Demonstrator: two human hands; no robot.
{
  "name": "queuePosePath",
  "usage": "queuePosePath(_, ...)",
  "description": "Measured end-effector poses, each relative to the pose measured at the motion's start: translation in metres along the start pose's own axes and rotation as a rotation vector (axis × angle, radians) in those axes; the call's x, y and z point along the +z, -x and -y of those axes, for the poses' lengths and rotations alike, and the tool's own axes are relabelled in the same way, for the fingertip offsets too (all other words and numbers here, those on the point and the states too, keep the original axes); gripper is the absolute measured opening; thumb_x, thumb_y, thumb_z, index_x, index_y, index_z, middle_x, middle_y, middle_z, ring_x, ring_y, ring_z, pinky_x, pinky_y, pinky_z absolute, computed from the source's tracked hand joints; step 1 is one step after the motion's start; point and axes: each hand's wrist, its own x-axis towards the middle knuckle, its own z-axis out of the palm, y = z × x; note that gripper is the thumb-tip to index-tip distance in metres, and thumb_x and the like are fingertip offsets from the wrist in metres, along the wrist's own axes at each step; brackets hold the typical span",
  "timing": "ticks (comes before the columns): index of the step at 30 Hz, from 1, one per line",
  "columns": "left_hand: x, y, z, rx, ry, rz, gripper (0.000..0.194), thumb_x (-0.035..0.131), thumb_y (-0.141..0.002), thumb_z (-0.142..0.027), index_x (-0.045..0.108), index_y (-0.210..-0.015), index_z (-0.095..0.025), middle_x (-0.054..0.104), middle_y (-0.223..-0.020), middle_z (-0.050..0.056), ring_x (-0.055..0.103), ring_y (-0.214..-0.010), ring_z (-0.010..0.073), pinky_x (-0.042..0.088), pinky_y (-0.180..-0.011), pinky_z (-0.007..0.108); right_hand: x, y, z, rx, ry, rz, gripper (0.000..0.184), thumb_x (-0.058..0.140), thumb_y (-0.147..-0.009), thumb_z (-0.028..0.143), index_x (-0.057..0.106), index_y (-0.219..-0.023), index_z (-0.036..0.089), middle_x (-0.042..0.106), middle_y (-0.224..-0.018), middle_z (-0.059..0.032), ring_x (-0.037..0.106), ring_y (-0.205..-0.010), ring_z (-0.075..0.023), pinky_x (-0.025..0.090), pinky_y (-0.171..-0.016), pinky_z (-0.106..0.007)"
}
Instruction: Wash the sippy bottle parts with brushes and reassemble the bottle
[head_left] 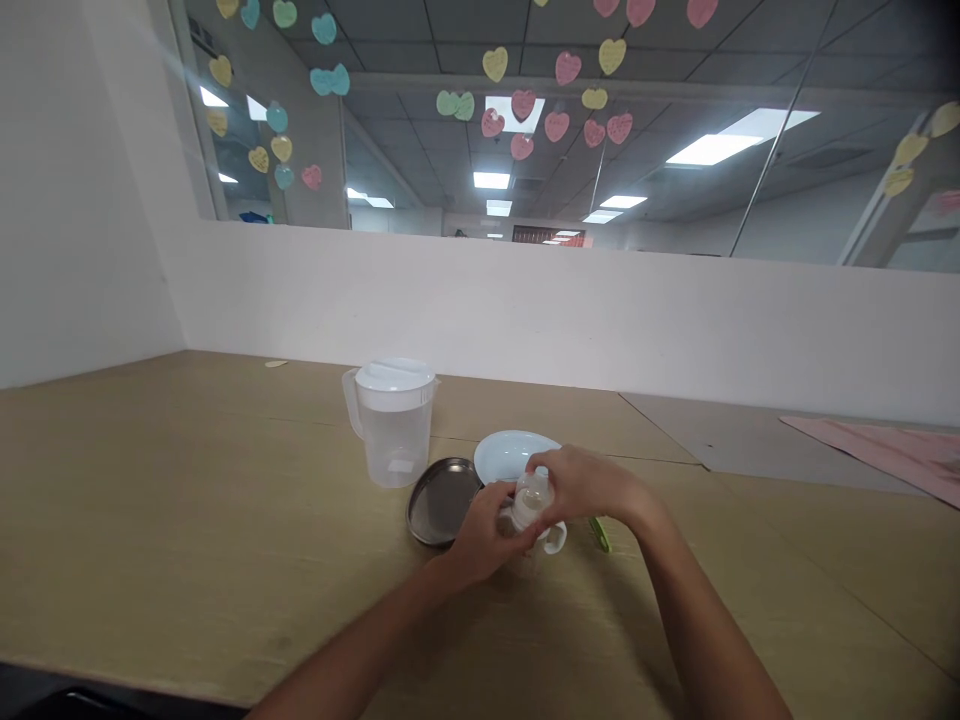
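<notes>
A clear baby bottle [532, 492] with a domed top and white side handles stands between my two hands, near the middle of the table. My left hand [487, 535] is closed around its left side. From the right and above, my right hand [577, 485] curls its fingers and thumb about the bottle's top. Both hands cover much of the bottle's body. Just behind my left hand lies a round dark metal pan [441, 500]. A white oval dish [510, 450] sits beyond the bottle, partly hidden by my right hand.
A clear lidded pitcher [397, 430] stands behind the pan to the left. Part of a green thing [600, 535] shows below my right wrist. A pink cloth [885, 450] lies at the far right of the brown-covered table [187, 520]. A white wall rises behind.
</notes>
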Motion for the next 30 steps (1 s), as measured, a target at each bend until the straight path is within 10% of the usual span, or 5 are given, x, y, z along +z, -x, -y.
queuePosePath(6,0.001,0.003,0.01,0.089,-0.073,-0.017,0.072,0.071,-0.063,-0.051,0.046,-0.123,-0.02,0.056,-0.118,0.01,0.051,-0.108,0.0273,0.039,-0.095,0.043,0.0,0.003,0.001,-0.027,-0.09,-0.037,0.077,0.068,-0.058,0.053,0.049,-0.127,0.023,0.063,-0.106,-0.007,0.059,-0.09,-0.0224,0.042,-0.069,-0.027)
queuePosePath(13,0.006,0.0,0.008,0.09,-0.168,-0.011,0.053,0.069,-0.061,-0.056,0.059,-0.097,-0.019,0.062,-0.101,0.007,0.053,-0.101,0.0262,0.04,-0.094,0.041,0.006,-0.011,0.002,-0.086,-0.018,-0.01,0.056,0.067,-0.062,0.048,0.06,-0.11,0.022,0.065,-0.097,-0.007,0.059,-0.087,-0.0226,0.04,-0.065,-0.026)
queuePosePath(24,0.005,0.001,0.002,0.018,-0.062,0.059,0.059,0.068,-0.068,-0.05,0.054,-0.118,-0.023,0.059,-0.113,0.007,0.052,-0.105,0.0254,0.039,-0.094,0.038,-0.003,-0.013,-0.011,-0.13,-0.195,0.094,0.046,0.061,-0.069,0.054,0.061,-0.105,0.024,0.064,-0.093,-0.0025,0.058,-0.076,-0.0154,0.04,-0.061,-0.023)
queuePosePath(30,0.003,0.0,0.0,-0.032,-0.079,0.075,0.059,0.069,-0.066,-0.05,0.055,-0.116,-0.021,0.06,-0.113,0.008,0.052,-0.105,0.0272,0.04,-0.094,0.04,-0.009,-0.008,-0.015,-0.097,-0.208,-0.065,0.048,0.06,-0.07,0.053,0.061,-0.107,0.022,0.064,-0.093,-0.0043,0.057,-0.079,-0.0177,0.041,-0.066,-0.025)
